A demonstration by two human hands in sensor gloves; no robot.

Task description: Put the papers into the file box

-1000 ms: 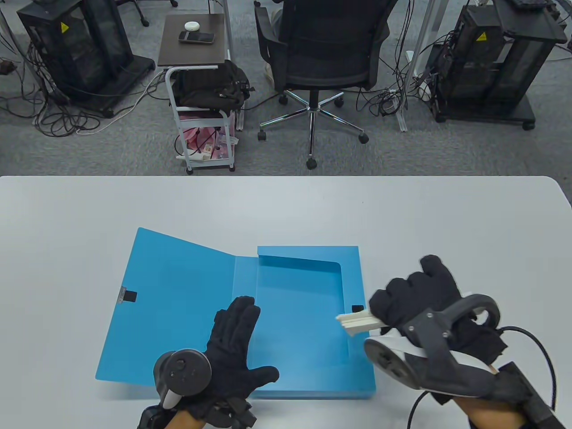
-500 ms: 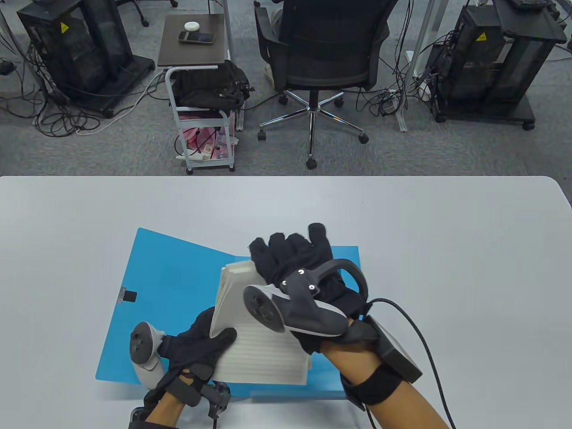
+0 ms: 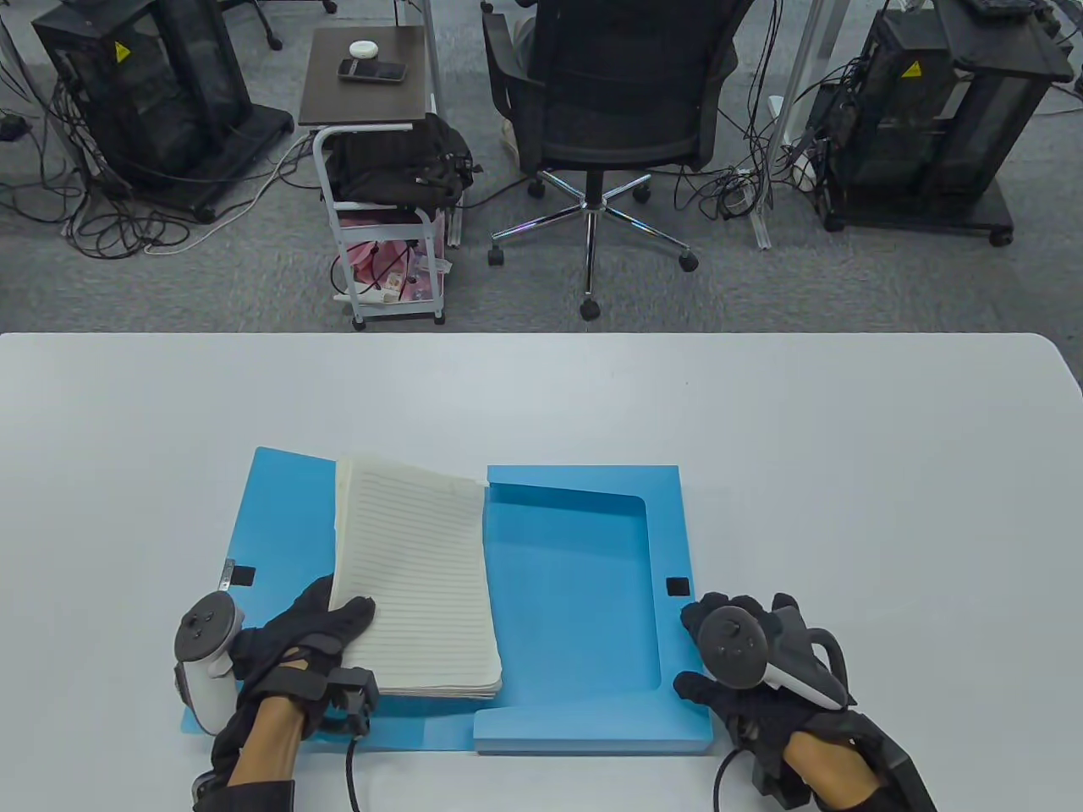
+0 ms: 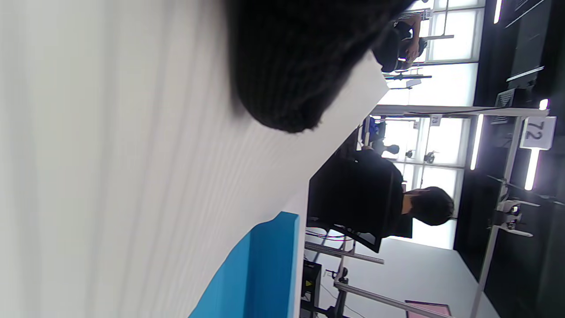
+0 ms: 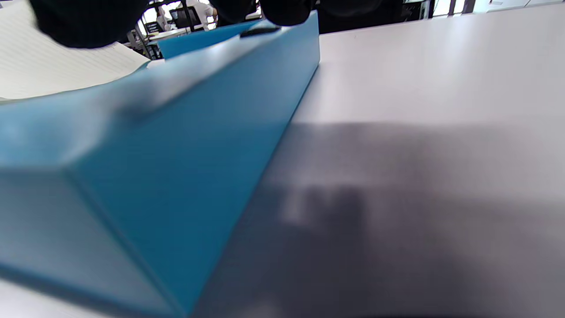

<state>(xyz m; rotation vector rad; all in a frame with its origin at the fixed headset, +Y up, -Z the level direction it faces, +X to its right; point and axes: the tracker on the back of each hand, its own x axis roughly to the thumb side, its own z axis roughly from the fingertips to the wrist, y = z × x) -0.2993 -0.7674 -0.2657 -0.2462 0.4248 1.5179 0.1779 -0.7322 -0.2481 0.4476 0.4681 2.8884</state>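
My left hand point(image 3: 309, 630) is pinching the floppy, light papers point(image 3: 415, 579) at their near edge; my right hand point(image 3: 744, 655) is resting, holding nothing, against the stiff file box point(image 3: 673, 507).

Not much to read here tbh. Only clear one is "72" on a small white sign point(image 4: 537, 132) hanging on a pole in the left wrist view. The black racks carry yellow warning triangle stickers point(image 3: 123, 52), no legible words.
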